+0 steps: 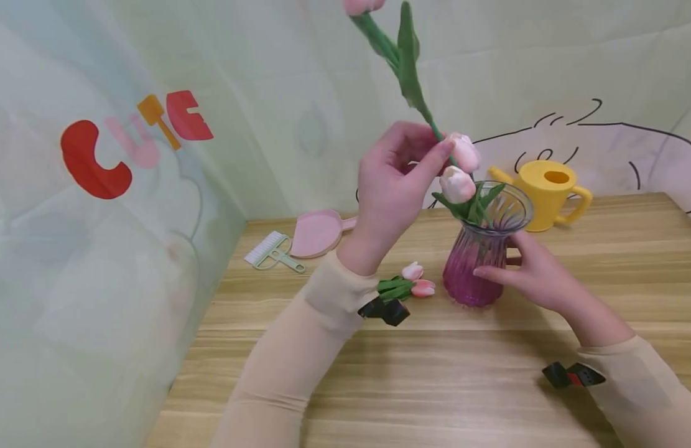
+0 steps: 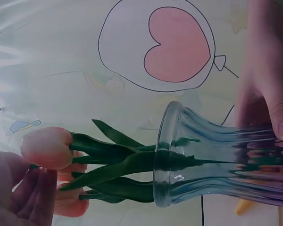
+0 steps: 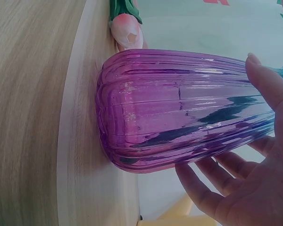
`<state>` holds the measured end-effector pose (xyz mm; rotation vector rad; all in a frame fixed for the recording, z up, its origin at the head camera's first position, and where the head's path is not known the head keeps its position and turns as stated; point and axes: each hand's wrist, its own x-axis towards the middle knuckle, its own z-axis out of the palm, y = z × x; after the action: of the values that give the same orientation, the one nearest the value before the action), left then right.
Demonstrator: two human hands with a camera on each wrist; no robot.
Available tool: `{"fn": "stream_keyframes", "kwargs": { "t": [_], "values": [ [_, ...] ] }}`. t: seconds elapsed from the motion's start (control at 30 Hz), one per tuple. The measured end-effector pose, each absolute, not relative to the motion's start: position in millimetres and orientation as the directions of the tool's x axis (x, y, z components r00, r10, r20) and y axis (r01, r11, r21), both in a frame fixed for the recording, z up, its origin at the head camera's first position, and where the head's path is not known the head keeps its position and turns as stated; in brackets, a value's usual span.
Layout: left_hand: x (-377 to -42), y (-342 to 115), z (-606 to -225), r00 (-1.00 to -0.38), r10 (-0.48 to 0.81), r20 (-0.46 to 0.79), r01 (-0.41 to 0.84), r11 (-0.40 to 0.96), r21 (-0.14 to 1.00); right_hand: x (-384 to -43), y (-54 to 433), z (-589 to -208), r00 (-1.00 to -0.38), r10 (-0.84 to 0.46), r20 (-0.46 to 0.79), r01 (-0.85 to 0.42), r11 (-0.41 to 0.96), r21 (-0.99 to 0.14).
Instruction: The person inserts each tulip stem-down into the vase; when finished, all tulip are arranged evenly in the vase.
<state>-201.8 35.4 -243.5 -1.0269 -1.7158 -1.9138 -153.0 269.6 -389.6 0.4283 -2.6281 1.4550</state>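
Observation:
My left hand (image 1: 394, 177) pinches the green stem of a pink tulip (image 1: 409, 62) above the vase, its bloom cut off by the top edge of the head view. Below, other pale pink tulips (image 1: 457, 185) stand in a ribbed glass vase (image 1: 475, 267), clear at the rim and purple toward the base. My right hand (image 1: 538, 274) grips the vase from the right, thumb on the near side and fingers round the far side. In the left wrist view, the leaves (image 2: 118, 165) of the tulips pass into the vase mouth, and the stems show through the glass.
More tulips (image 1: 415, 283) lie on the wooden table (image 1: 435, 386), left of the vase. A yellow watering can (image 1: 538, 193) stands behind it on the right. Farther left are a pink dustpan (image 1: 316, 233) and a small green-and-white brush (image 1: 275, 252). A printed curtain (image 1: 300, 124) hangs behind the table.

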Motion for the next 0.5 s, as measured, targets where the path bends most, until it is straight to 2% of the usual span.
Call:
{"fn": "stream_keyframes", "kwargs": {
  "t": [0.07, 0.27, 0.37, 0.5],
  "values": [
    [-203.6, 35.3, -241.5, -0.667, 0.232, 0.708, 0.697, -0.140, 0.703, -152.9, 269.7, -389.8, -0.955, -0.191, 0.228, -0.295, 0.502, -0.813],
    [-206.1, 39.1, -236.3, -0.726, 0.380, 0.573, 0.637, 0.058, 0.769, -152.2, 270.4, -389.9, -0.956, -0.193, 0.221, -0.290, 0.501, -0.816],
    [-208.1, 39.7, -236.9, -0.691, 0.429, 0.582, 0.693, 0.164, 0.702, -151.9, 270.1, -389.5, -0.957, -0.192, 0.218, -0.286, 0.500, -0.817],
    [-212.4, 37.7, -239.9, -0.596, 0.479, 0.644, 0.798, 0.258, 0.545, -152.0, 269.4, -388.7, -0.958, -0.193, 0.214, -0.284, 0.500, -0.818]
  ]
}}
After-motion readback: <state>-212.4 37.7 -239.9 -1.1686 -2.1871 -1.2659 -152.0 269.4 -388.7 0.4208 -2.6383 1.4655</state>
